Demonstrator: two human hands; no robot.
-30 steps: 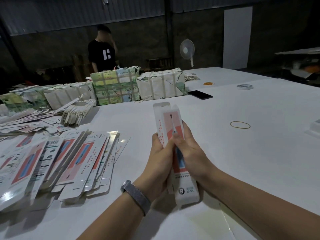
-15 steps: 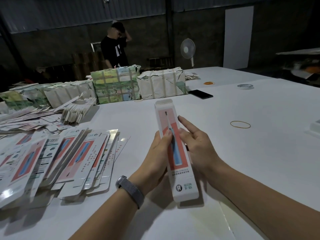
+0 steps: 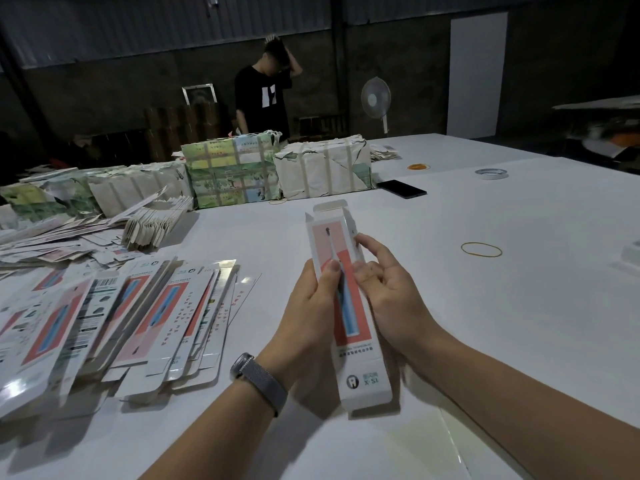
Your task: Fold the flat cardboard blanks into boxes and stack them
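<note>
A long narrow white box (image 3: pixel 349 327) with a pink panel and a blue toothbrush picture is held up over the white table (image 3: pixel 485 306), its far end flaps standing open. My left hand (image 3: pixel 311 306) grips the box's left side, thumb on the front. My right hand (image 3: pixel 384 289) holds the right side, fingers curled against the edge. A fanned pile of flat blanks (image 3: pixel 114 317) of the same print lies on the table to the left.
Wrapped bundles (image 3: pixel 232 171) and loose card stacks (image 3: pixel 152 223) line the table's far left. A black phone (image 3: pixel 401 188), a tape roll (image 3: pixel 491 173) and rubber bands (image 3: pixel 481 249) lie on the right half. A person in a black shirt (image 3: pixel 263 98) stands behind the bundles.
The box has swung from lying flat in my hands to squared up with its far flaps open. My right fingers went from stretched out to curled on its edge. The person behind walked right.
</note>
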